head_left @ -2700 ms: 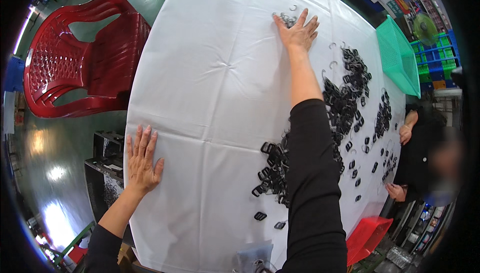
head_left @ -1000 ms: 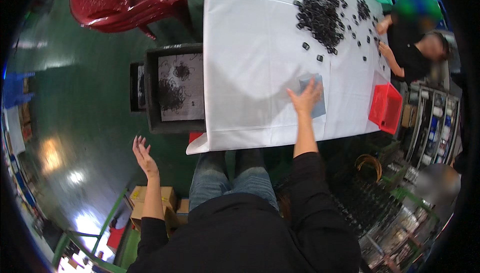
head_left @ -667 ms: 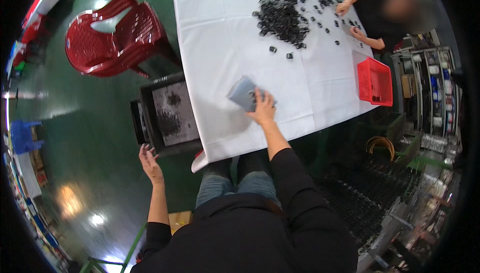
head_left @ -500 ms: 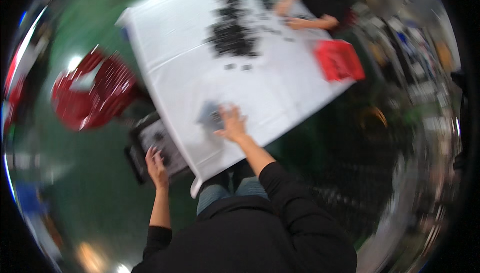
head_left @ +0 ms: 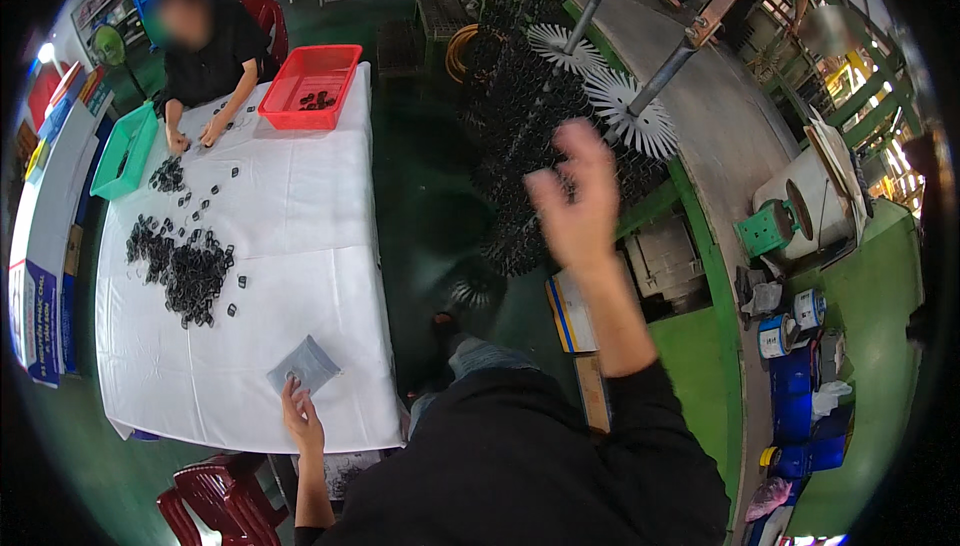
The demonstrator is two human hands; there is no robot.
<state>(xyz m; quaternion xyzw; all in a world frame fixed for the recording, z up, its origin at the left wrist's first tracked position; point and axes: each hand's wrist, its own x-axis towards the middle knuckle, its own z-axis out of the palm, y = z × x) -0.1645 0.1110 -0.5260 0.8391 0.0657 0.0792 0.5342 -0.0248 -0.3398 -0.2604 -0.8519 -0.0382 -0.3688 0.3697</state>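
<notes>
My left hand (head_left: 303, 418) is at the near part of the white-covered table (head_left: 300, 281), its fingertips on the edge of a flat grey plastic bag (head_left: 312, 364). The fingers look loosely spread, not wrapped round the bag. Out to the right, off the table, my right hand (head_left: 582, 206) is raised with fingers apart and nothing seen in it. Motion blurs it. Farther up the table lies a heap of small black pieces (head_left: 195, 276), with several strays around it.
A co-worker (head_left: 212, 61) handles black pieces at the far end, between a green bin (head_left: 124, 153) and a red bin (head_left: 312, 88) holding some. To the right stand a rack of black parts (head_left: 530, 131), white finned discs (head_left: 632, 111) and a green-framed bench (head_left: 700, 246). Dark red chairs (head_left: 225, 496) sit lower left.
The view has turned to the right. My right hand has left the grey bag and swung out rightward off the table. My left hand has come from the dark tray beside the table to the bag.
</notes>
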